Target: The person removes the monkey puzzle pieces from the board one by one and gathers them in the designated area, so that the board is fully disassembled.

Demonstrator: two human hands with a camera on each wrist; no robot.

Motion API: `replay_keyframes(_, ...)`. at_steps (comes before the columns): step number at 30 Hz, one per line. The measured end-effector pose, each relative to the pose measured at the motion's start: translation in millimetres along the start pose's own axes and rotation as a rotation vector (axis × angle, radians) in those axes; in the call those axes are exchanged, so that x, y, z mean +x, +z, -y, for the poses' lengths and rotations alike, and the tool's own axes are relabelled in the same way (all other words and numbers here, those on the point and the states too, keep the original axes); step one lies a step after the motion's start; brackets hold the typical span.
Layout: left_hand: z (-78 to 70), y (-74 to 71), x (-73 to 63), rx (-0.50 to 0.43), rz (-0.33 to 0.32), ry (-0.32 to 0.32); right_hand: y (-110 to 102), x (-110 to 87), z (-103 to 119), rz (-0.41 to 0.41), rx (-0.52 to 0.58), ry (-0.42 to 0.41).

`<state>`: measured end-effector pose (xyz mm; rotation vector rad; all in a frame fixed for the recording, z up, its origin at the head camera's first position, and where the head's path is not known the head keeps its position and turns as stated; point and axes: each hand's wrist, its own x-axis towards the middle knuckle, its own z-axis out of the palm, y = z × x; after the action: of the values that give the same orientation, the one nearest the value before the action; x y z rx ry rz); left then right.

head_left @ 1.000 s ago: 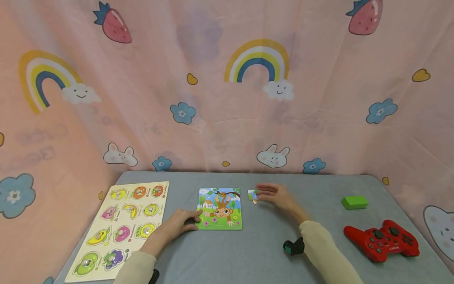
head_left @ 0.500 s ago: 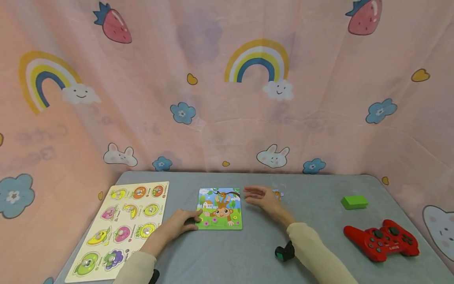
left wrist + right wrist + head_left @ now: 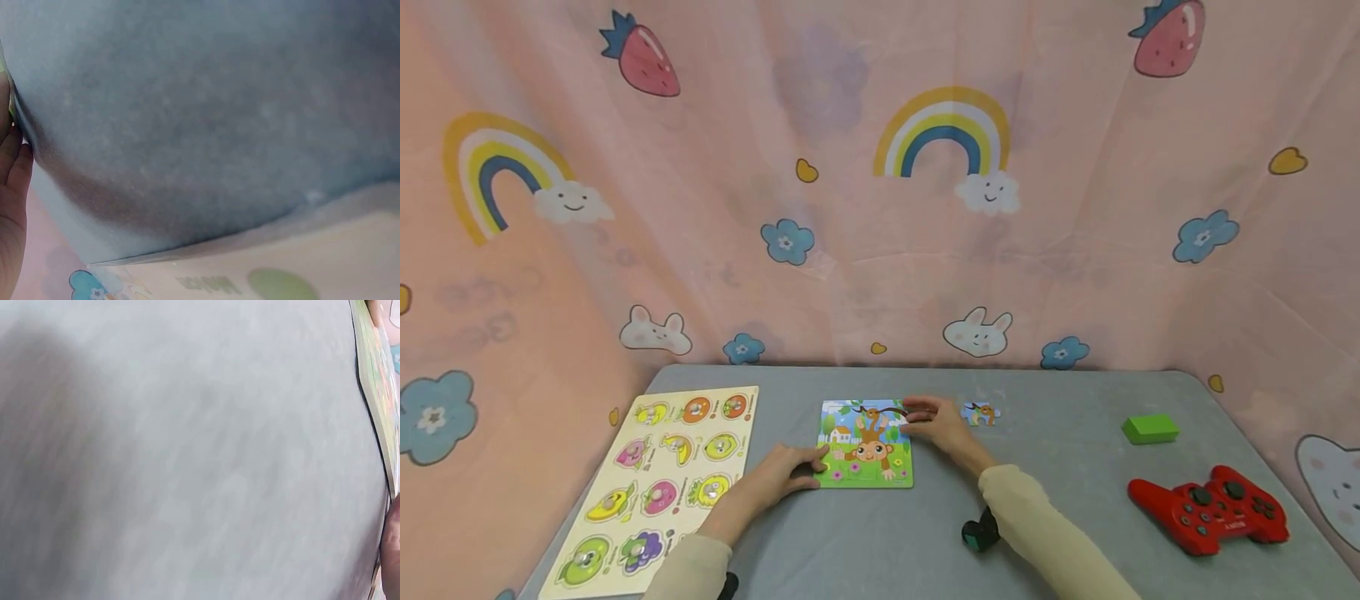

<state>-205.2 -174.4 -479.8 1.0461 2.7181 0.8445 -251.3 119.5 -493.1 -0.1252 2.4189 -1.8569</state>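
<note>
A square jigsaw puzzle [image 3: 868,454] with a monkey picture lies flat in the middle of the head view. My left hand [image 3: 778,471] holds its lower left corner between the index finger and thumb. Parts of that hand [image 3: 11,169] show at the edge of the left wrist view. At the puzzle's upper right edge, my right hand [image 3: 943,429] reaches in with its fingertips over the rim; I cannot tell whether a piece is in them. Beyond its knuckles lies a loose puzzle piece [image 3: 981,414] with a blue and brown picture.
A cream board with fruit pieces [image 3: 658,492] lies on the left, partly behind the left forearm. On the right are a green block [image 3: 1150,428] and a red game controller [image 3: 1210,508]. The grey table [image 3: 1060,467] ends at a patterned pink curtain [image 3: 850,308].
My right hand has moved left to the puzzle's edge, uncovering the loose blue and brown piece. Another piece, seen earlier by its fingertips, is out of sight. The left hand stays put.
</note>
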Motion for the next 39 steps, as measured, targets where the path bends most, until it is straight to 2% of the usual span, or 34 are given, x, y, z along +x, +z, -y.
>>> replay_keyframes(12, -2.2, -0.4, -0.4, -0.006, 0.001, -0.005, 15, 6.6, 0, -0.069, -0.140, -0.021)
replay_keyframes(27, -4.0, -1.2, -0.7, -0.018, 0.002, -0.014, 15, 5.5, 14, -0.026, -0.200, 0.029)
replay_keyframes(39, -3.1, -1.9, -0.3, -0.018, -0.001, 0.002, 21, 6.3, 20, -0.052, -0.246, 0.042)
